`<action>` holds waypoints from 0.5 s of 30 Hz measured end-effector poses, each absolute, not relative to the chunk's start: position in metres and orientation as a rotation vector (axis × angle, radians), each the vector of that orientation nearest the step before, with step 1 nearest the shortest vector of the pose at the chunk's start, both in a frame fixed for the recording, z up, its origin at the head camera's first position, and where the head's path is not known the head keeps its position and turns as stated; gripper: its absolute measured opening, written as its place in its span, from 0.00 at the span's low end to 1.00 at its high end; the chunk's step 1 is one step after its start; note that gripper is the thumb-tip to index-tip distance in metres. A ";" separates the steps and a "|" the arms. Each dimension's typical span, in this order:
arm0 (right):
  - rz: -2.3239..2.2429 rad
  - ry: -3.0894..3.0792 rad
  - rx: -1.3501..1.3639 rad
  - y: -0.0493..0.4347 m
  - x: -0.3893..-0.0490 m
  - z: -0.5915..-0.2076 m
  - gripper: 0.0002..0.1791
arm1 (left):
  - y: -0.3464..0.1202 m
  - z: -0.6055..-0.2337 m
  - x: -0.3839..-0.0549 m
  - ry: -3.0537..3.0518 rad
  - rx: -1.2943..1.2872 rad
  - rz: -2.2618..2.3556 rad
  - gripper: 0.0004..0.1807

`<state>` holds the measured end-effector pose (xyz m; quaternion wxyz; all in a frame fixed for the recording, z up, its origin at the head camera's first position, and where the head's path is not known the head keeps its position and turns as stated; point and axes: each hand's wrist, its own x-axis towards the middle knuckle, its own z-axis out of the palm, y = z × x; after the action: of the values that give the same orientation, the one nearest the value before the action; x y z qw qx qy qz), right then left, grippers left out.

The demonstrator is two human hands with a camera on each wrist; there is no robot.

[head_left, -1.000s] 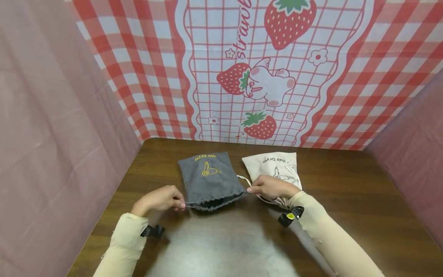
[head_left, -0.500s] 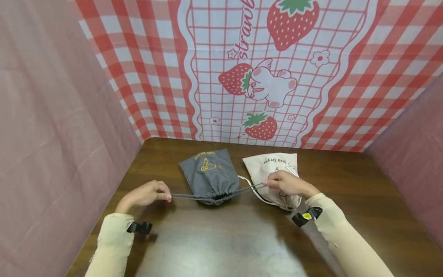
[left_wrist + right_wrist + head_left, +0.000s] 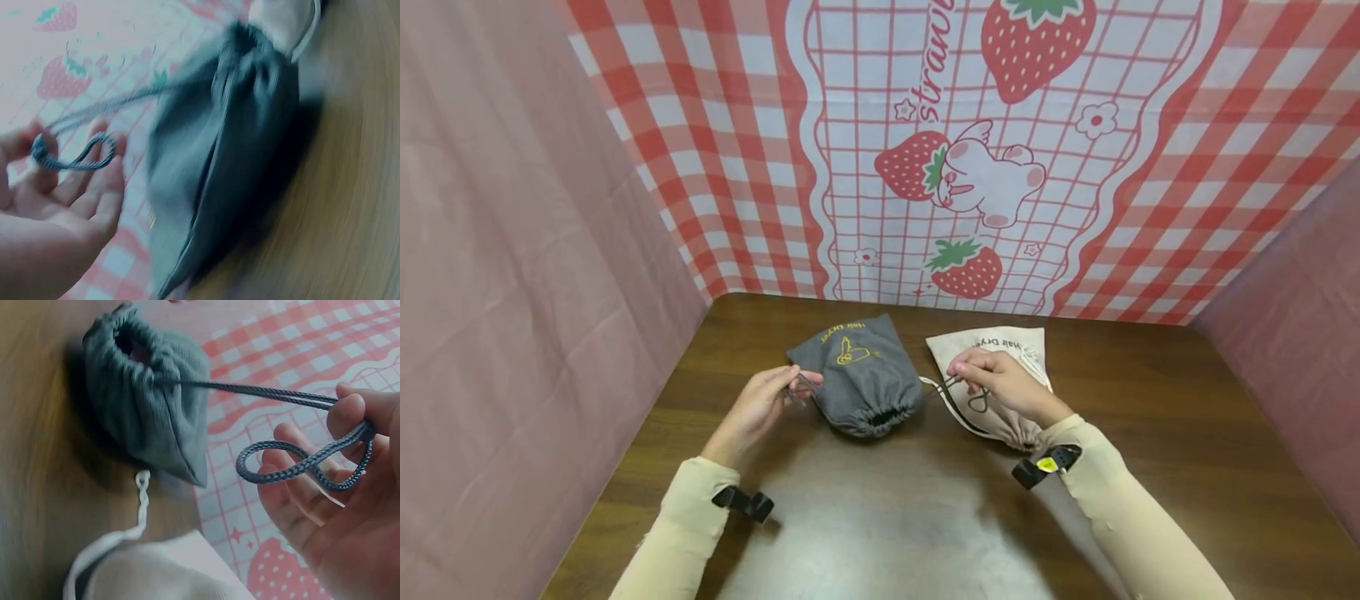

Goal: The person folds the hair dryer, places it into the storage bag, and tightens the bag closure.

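A grey drawstring bag (image 3: 868,379) with a yellow hair dryer print lies on the table, its mouth gathered to a small dark opening towards the person. My left hand (image 3: 763,404), beside the bag's left edge, pinches one end of the grey cord (image 3: 75,164) between thumb and finger; a loop hangs over the other fingers. On the other side, my right hand (image 3: 1003,383) pinches the opposite cord end (image 3: 275,395), stretched from the bag's mouth, with a loose loop dangling below the fingertips. That hand is above a cream drawstring bag (image 3: 996,421) and partly hides it.
The brown wooden table (image 3: 880,517) carries both bags. A white cord (image 3: 934,385) from the cream bag curves out between them. Behind stands a red-checked strawberry cloth (image 3: 760,167); pink curtains (image 3: 497,292) hang at both sides.
Pulled by both cord ends, the grey bag's mouth has narrowed from wide to gathered. My left hand went outward, then came back right towards the bag. My right hand shifted slightly left and up.
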<state>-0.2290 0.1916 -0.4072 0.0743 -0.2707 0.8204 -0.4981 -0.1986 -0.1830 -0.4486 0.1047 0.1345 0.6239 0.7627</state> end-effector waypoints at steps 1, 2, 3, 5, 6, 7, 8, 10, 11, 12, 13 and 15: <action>-1.529 2.433 -0.807 0.189 -0.228 -0.407 0.19 | -0.178 -0.449 -0.199 1.745 0.376 2.314 0.22; -1.560 2.404 -0.794 0.187 -0.228 -0.408 0.18 | -0.174 -0.449 -0.199 1.677 0.367 2.362 0.23; -1.587 2.379 -0.783 0.185 -0.228 -0.408 0.17 | -0.169 -0.448 -0.199 1.617 0.361 2.399 0.24; -1.636 2.332 -0.753 0.181 -0.227 -0.408 0.16 | -0.161 -0.447 -0.199 1.527 0.351 2.453 0.24; -1.659 2.311 -0.742 0.179 -0.227 -0.409 0.16 | -0.158 -0.446 -0.199 1.494 0.343 2.473 0.24; -1.682 2.290 -0.725 0.177 -0.227 -0.409 0.17 | -0.154 -0.445 -0.199 1.464 0.332 2.492 0.24; -1.704 2.271 -0.710 0.175 -0.227 -0.410 0.18 | -0.151 -0.444 -0.199 1.442 0.327 2.508 0.24; -1.750 2.236 -0.696 0.173 -0.228 -0.412 0.19 | -0.145 -0.442 -0.199 1.404 0.321 2.538 0.24; -1.783 2.207 -0.688 0.171 -0.228 -0.412 0.19 | -0.142 -0.442 -0.199 1.383 0.317 2.552 0.24; -1.818 2.169 -0.689 0.169 -0.228 -0.414 0.19 | -0.139 -0.441 -0.199 1.366 0.314 2.566 0.24; -1.859 2.122 -0.694 0.166 -0.228 -0.415 0.19 | -0.137 -0.441 -0.199 1.346 0.314 2.577 0.24; -1.944 2.001 -0.709 0.161 -0.228 -0.418 0.18 | -0.132 -0.441 -0.200 1.305 0.309 2.594 0.25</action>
<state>-0.2280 0.1611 -0.4176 0.1313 -0.2442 0.6892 -0.6695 -0.1998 -0.1322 -0.4409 0.1103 0.1052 0.4441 0.8829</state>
